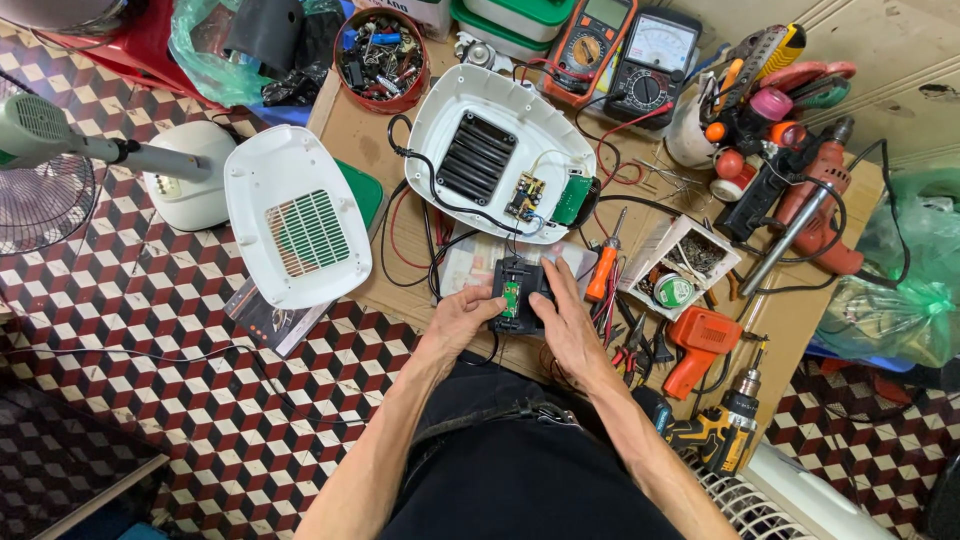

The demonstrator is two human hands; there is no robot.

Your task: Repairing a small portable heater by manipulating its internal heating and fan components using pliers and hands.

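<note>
Small black module (522, 293) with green circuit board, near the desk (350, 130) front edge: pinched between both hands, left hand (458, 318) fingers on its left side, right hand (565, 320) covering its right half, so its outline is partly hidden. White open housing (500, 150) just behind, wires running from it. Orange-handled screwdriver (603, 270) just right. White grille cover (295, 225) overhangs the desk's left edge. Meters at the back edge cut off.

Both forearms extend toward 12 o'clock and converge. The left hand (462, 318) sits at 11 o'clock, fingers curled in a grip. The right hand (568, 318) sits at 1 o'clock, fingers extended, thumb pressed inward.
</note>
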